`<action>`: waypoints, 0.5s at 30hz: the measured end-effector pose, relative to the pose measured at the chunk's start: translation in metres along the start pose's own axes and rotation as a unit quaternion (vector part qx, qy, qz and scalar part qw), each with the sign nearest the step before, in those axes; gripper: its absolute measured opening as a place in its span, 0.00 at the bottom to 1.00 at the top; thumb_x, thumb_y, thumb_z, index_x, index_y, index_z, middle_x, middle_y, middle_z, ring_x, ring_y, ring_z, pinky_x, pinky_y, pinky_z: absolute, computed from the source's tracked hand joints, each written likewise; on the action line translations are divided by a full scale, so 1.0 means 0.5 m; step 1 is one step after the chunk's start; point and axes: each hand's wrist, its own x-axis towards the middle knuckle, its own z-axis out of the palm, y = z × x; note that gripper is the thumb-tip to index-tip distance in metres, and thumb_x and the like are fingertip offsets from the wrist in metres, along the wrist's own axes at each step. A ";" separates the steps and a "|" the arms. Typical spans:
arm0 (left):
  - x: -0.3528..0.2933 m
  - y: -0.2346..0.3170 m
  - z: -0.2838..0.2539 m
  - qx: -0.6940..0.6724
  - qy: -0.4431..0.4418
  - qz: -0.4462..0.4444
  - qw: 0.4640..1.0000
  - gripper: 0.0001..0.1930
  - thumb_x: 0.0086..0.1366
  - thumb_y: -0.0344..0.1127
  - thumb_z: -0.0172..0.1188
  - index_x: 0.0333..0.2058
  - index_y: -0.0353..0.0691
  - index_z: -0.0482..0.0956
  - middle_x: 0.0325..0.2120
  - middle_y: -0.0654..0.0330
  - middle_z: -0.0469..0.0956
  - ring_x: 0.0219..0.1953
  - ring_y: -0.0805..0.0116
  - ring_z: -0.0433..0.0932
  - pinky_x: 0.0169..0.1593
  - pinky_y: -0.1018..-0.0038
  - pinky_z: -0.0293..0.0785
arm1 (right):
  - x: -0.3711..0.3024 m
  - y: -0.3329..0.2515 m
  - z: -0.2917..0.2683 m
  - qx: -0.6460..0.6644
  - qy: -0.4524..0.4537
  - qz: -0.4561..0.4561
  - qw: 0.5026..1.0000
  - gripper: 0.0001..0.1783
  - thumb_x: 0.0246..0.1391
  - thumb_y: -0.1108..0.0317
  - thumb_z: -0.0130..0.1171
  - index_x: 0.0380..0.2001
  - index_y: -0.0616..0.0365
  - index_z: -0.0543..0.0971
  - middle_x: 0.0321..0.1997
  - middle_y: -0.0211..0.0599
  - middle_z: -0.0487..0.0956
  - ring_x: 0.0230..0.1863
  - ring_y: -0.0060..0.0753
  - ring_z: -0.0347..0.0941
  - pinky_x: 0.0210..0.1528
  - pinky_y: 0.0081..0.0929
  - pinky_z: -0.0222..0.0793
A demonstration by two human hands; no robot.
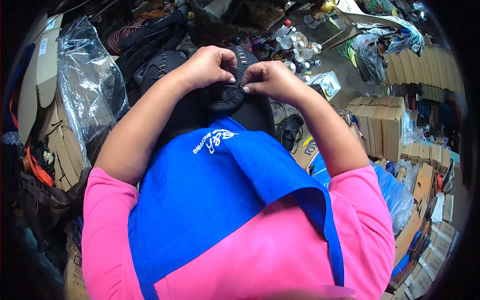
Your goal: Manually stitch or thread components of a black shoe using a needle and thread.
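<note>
- Currently, a black padded piece with a thick stitched rim [227, 105] sits at the person's lap, up near the knees, with both hands over it.
- The left hand [212, 67] is bent over the piece from its left side, thumb and forefinger curled toward each other; whether they pinch a thread or needle, I cannot tell.
- The right hand [272, 81] comes in from the other side, thumb and forefinger close together at the piece's right edge; what lies between them is too small to tell.
- The two hands are near each other but apart.
- Pale stitches [242, 55] run in a row along the black material just beyond the fingers.
- A blue apron [200, 200] covers the front of a pink shirt [245, 250].
- To the left, a clear plastic sheet [90, 75] hangs beside flat cardboard [46, 65].
- Beyond the right hand, small bottles [300, 47] crowd together near a clear jug [326, 86].
- A black shoe [290, 131] lies on the floor, left of stacked cardboard boxes [377, 125].
</note>
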 end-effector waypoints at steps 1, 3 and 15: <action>-0.005 0.005 0.002 0.018 0.015 -0.011 1.000 0.13 0.44 0.29 0.70 0.31 0.36 0.79 0.26 0.56 0.80 0.33 0.68 0.79 0.39 0.72 0.74 | 0.004 0.015 0.010 0.075 -0.001 0.019 0.997 0.09 0.47 0.71 0.65 0.33 0.60 0.80 0.30 0.31 0.80 0.33 0.20 0.74 0.39 0.22 0.70; -0.034 0.009 0.019 0.113 0.123 0.034 0.985 0.14 0.48 0.32 0.68 0.34 0.37 0.78 0.29 0.53 0.80 0.34 0.58 0.79 0.39 0.68 0.74 | -0.001 0.035 0.021 0.203 0.006 0.030 0.979 0.09 0.50 0.69 0.65 0.32 0.62 0.80 0.31 0.27 0.80 0.35 0.16 0.73 0.41 0.20 0.69; -0.249 0.026 -0.127 0.173 0.042 -0.171 0.969 0.10 0.58 0.36 0.61 0.30 0.34 0.78 0.28 0.59 0.75 0.33 0.72 0.73 0.38 0.76 0.68 | -0.176 0.173 -0.104 0.650 0.128 -0.155 0.733 0.10 0.58 0.58 0.56 0.32 0.53 0.77 0.26 0.25 0.73 0.32 0.23 0.68 0.42 0.27 0.64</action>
